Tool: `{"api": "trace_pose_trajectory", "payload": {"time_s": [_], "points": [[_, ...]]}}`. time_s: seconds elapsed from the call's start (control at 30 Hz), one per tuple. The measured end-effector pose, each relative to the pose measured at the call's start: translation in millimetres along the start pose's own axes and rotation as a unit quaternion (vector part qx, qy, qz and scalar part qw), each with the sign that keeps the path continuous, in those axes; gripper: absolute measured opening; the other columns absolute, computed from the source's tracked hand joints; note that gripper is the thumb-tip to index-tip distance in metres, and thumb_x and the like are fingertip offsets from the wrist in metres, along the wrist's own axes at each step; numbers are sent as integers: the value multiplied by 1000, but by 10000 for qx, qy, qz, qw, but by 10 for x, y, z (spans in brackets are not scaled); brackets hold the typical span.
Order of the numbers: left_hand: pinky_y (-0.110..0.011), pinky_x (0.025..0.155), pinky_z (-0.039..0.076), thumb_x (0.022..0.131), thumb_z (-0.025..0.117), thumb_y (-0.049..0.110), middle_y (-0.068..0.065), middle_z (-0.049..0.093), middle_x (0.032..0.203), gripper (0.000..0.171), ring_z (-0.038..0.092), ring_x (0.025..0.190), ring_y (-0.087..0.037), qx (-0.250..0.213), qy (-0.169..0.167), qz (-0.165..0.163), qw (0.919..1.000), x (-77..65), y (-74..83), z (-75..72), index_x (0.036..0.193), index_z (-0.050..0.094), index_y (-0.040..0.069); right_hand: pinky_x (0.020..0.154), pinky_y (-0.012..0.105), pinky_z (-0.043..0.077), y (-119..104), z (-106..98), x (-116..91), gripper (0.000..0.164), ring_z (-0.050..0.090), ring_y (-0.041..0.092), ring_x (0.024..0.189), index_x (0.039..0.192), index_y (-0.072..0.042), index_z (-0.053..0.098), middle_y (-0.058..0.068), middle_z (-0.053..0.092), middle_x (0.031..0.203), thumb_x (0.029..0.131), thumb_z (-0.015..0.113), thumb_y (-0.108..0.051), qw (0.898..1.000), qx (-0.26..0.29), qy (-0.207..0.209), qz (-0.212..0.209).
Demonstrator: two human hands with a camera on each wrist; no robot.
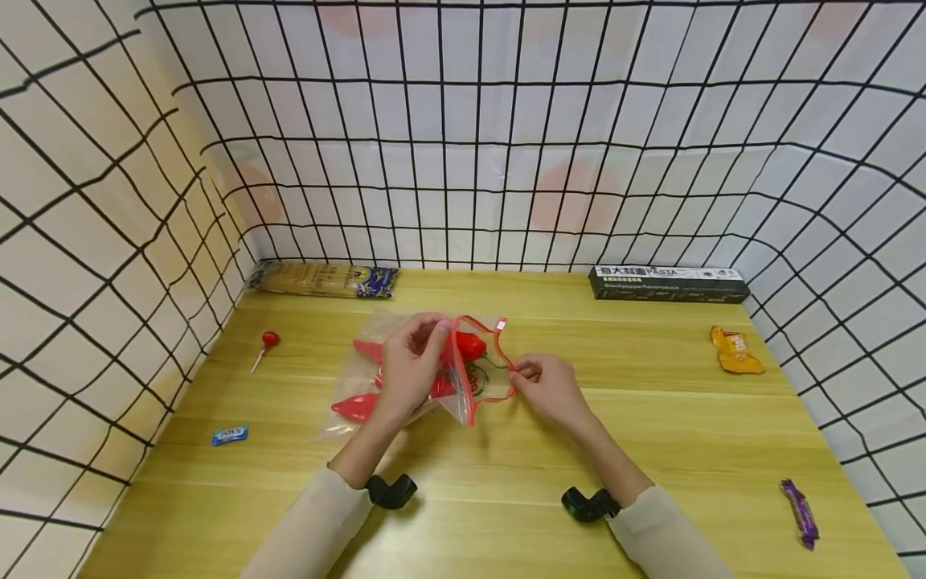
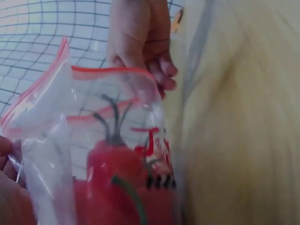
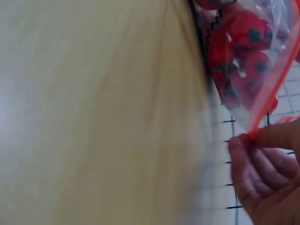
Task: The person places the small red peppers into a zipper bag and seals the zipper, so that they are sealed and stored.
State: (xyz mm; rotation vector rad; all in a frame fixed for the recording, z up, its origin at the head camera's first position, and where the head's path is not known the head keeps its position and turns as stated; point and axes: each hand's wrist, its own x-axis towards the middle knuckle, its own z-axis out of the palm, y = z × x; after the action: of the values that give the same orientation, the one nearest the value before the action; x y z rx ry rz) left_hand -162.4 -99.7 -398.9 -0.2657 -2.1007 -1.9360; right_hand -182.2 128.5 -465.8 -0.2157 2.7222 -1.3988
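Note:
A clear zip bag (image 1: 458, 402) with a red closure strip lies in the middle of the table, its mouth spread into a loop. Inside are red peppers (image 1: 354, 408), and one red pepper (image 2: 115, 164) shows a dark stem in the left wrist view. Small round red pieces with green tops (image 3: 255, 63) press against the film in the right wrist view. My left hand (image 1: 411, 366) lies over the bag and pinches the left side of its rim. Thumb and fingers of my right hand (image 1: 551, 388) pinch the right side of the red strip (image 3: 262, 112).
At the back stand a noodle packet (image 1: 321, 280) on the left and a black pasta box (image 1: 669, 285) on the right. A lollipop (image 1: 270, 338) and blue wrapped candy (image 1: 230, 435) lie left; an orange packet (image 1: 735, 351) and purple candy (image 1: 800, 515) lie right. Wire grid (image 1: 475, 145) surrounds the table.

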Motion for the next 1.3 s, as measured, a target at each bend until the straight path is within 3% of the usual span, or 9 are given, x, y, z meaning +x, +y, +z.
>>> {"api": "trace_pose_trajectory", "payload": {"time_s": [0.2,0.33,0.5,0.73,0.87,0.97,1.07,1.17,1.3], "points": [[-21,76,55,91,67,7,-15,71,95,13,66,84,-22,-70,187,1148,9932,77,200,-64,101,70,-1,59,27,54,-372,-435,47,19,68,20,72,103,-11,72,3,72,84,92,67,-25,9979,250,434,-421],[-30,86,56,85,69,-4,-19,71,91,9,68,87,-20,-148,242,2146,9763,144,386,-60,94,71,-7,55,28,53,-711,-835,179,22,68,19,70,102,-14,72,4,72,82,93,66,-33,9950,141,503,-850],[-28,78,57,81,74,-5,-16,72,84,7,68,81,-18,22,559,2916,9549,142,542,14,87,73,-5,63,31,55,-1065,-1184,437,27,66,19,72,101,-16,73,8,71,85,92,65,-40,9929,-55,237,-1162],[-22,74,56,78,79,4,-6,73,85,11,68,80,-15,931,342,4441,8905,63,522,277,89,76,4,70,32,53,-1351,-1381,688,22,63,17,78,101,-19,73,1,69,93,93,64,-37,9816,-588,-355,-1784],[-22,81,54,81,79,11,-4,71,92,14,65,89,-15,1414,8,4840,8636,112,511,336,94,74,6,75,34,54,-1427,-1391,679,18,64,14,81,103,-21,73,-2,69,97,95,63,-33,9682,-830,-860,-2199],[-29,86,54,84,75,11,-9,69,99,21,64,95,-22,1369,340,4517,8810,228,492,228,103,70,2,76,35,54,-1442,-1382,644,16,63,14,83,104,-22,73,-3,68,99,96,62,-30,9647,-854,-1015,-2273],[-39,93,52,89,69,10,-14,60,118,41,58,106,-29,1124,478,3430,9314,356,531,51,127,58,1,75,34,52,-1437,-1370,623,17,63,15,85,105,-21,73,-2,69,99,96,62,-30,9662,-815,-988,-2236],[-43,97,50,95,62,13,-14,55,125,46,56,112,-28,775,-33,1985,9770,446,623,-106,138,49,6,75,33,52,-1431,-1359,616,17,62,15,84,105,-21,73,-2,69,99,96,62,-30,9680,-792,-938,-2189],[-35,84,55,96,62,16,-16,69,106,26,67,95,-21,538,-512,926,9929,474,703,-206,118,65,3,76,33,52,-1444,-1328,614,17,62,13,86,107,-23,72,-5,68,102,96,62,-32,9675,-880,-848,-2214]]}}
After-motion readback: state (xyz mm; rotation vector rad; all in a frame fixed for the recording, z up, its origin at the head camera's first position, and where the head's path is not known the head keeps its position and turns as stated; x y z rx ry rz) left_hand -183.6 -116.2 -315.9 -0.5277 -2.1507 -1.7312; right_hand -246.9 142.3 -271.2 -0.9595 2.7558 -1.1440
